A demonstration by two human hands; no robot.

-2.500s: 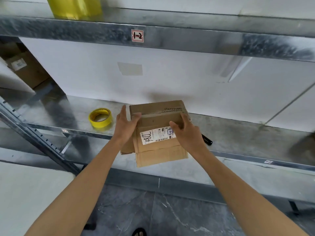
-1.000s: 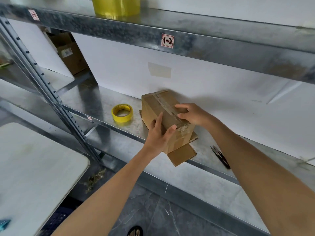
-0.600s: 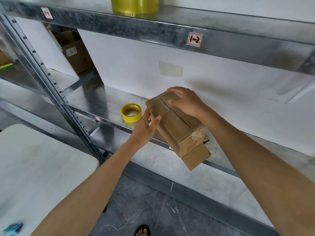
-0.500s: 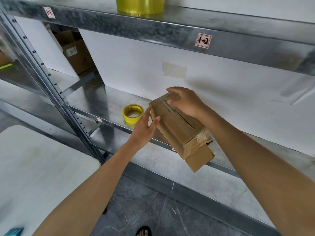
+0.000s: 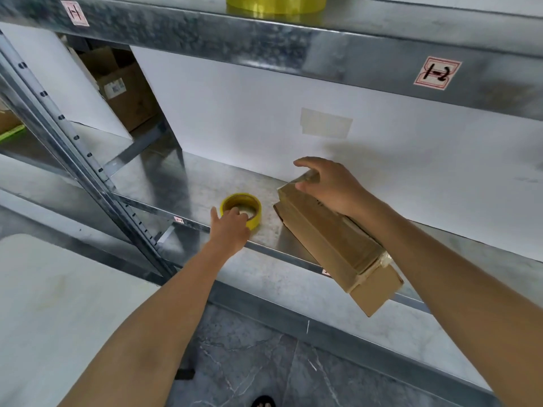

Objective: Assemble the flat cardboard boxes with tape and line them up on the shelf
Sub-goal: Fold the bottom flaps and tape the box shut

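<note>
A brown cardboard box (image 5: 332, 245) with tape along its seams lies tilted on the metal shelf (image 5: 191, 183). Its near end, with a loose flap, hangs out past the shelf's front edge. My right hand (image 5: 329, 186) grips the box's far upper end, fingers curled over the edge. A yellow tape roll (image 5: 252, 207) lies flat on the shelf, to the left of the box. My left hand (image 5: 229, 227) reaches onto the roll's near rim with its fingertips, the thumb spread out to the left and apart from the roll.
A perforated metal upright (image 5: 73, 148) stands at the left. The upper shelf beam (image 5: 293, 45) carries a large yellow roll (image 5: 276, 4). Brown cartons (image 5: 126, 92) sit far back on the left. A white table top (image 5: 44, 304) lies at the lower left.
My left hand let go of the box and moved left onto the yellow tape roll. The box, tipped up earlier by both hands, now stays under my right hand alone.
</note>
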